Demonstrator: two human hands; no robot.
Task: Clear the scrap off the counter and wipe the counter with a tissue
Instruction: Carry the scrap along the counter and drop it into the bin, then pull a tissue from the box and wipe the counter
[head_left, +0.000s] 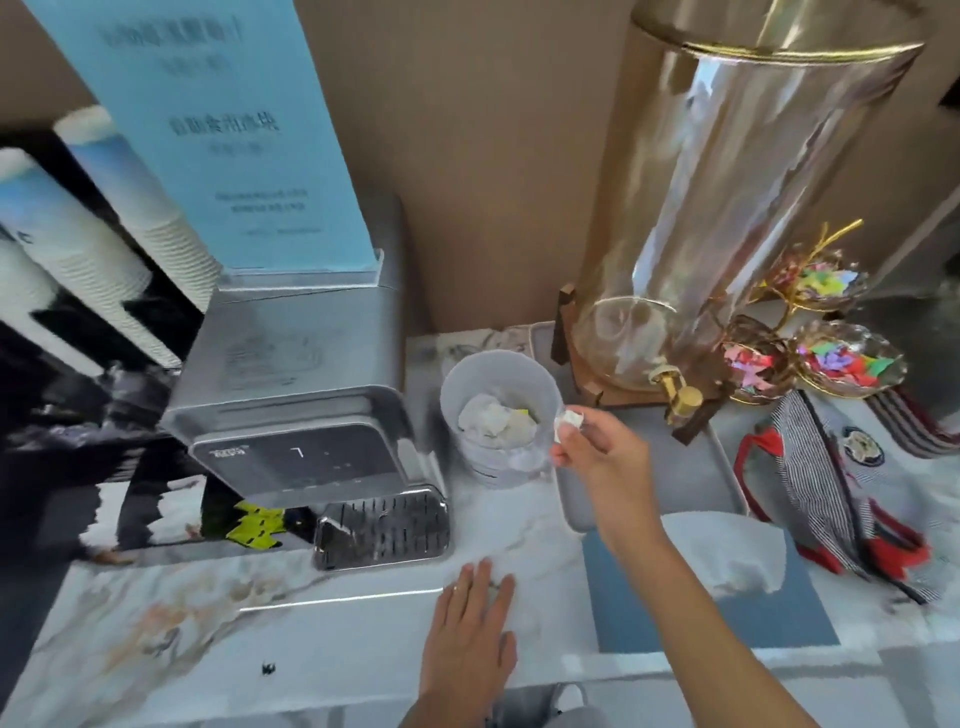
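Observation:
My right hand (597, 452) pinches a small white scrap (568, 420) just above the right rim of a translucent waste cup (470, 384). Crumpled white paper and a bit of yellow lie inside the cup. My left hand (470, 639) rests flat, fingers together, on the marble counter (311, 623) near its front edge. A blue tissue pack (675, 618) with a white tissue (737, 556) sticking out lies to the right of my forearm.
A silver water dispenser (291, 384) with a drip tray (384, 525) stands left of the cup. A tall glass drink dispenser (727, 208) sits on a grey tray (571, 499). Candy dishes (841, 364) and a striped bag (826, 483) fill the right. Paper cup stacks (104, 249) stand far left.

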